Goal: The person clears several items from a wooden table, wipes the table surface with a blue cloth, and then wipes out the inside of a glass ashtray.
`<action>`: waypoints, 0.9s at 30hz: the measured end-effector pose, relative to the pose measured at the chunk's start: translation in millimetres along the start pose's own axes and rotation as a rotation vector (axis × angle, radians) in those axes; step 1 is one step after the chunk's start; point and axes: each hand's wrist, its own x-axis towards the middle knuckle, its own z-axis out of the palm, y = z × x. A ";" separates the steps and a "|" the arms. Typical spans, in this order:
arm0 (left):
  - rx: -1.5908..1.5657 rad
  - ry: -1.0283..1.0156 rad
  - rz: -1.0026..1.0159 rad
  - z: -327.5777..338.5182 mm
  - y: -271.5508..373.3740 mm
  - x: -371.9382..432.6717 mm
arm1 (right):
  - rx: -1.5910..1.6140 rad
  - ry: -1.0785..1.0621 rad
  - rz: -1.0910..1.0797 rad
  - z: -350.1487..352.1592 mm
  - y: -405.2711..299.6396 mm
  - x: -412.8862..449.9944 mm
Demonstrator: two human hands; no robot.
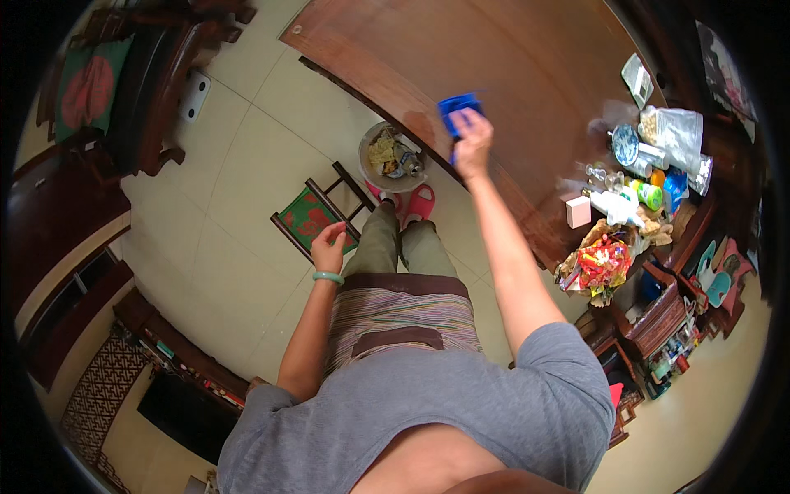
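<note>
My right hand (pixel 473 143) presses a bright blue cloth (pixel 452 109) onto the brown wooden table (pixel 537 68), close to its near edge. The cloth is bunched under the fingers, and part of it is hidden by the hand. A darker, wet-looking patch (pixel 419 123) shows on the wood just left of the cloth. My left hand (pixel 329 252) hangs beside my thigh with a pale green bangle at the wrist. Its fingers are loosely curled and hold nothing. Under it stands a low folding stool (pixel 301 213) with a green and red seat.
A round waste bin (pixel 365 162) with wrappers and a bottle stands by my pink slippers (pixel 421 200), against the table. Bags, bottles, a blue-patterned dish (pixel 624 144), a pink box (pixel 578 212) and a red-and-gold packet (pixel 602 262) crowd the table's right end. Dark wooden furniture (pixel 160 80) stands left.
</note>
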 end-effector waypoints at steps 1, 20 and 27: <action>0.009 -0.014 0.001 4.9 2.1 -4.7 | 0.046 -0.037 -0.016 13.1 -16.2 -23.6; 0.014 -0.162 -0.021 19.1 44.2 -57.3 | -0.508 0.337 0.480 -102.6 51.4 -121.9; 0.031 -0.196 -0.044 22.7 80.4 -54.0 | 0.119 0.052 0.287 32.5 -87.7 -79.6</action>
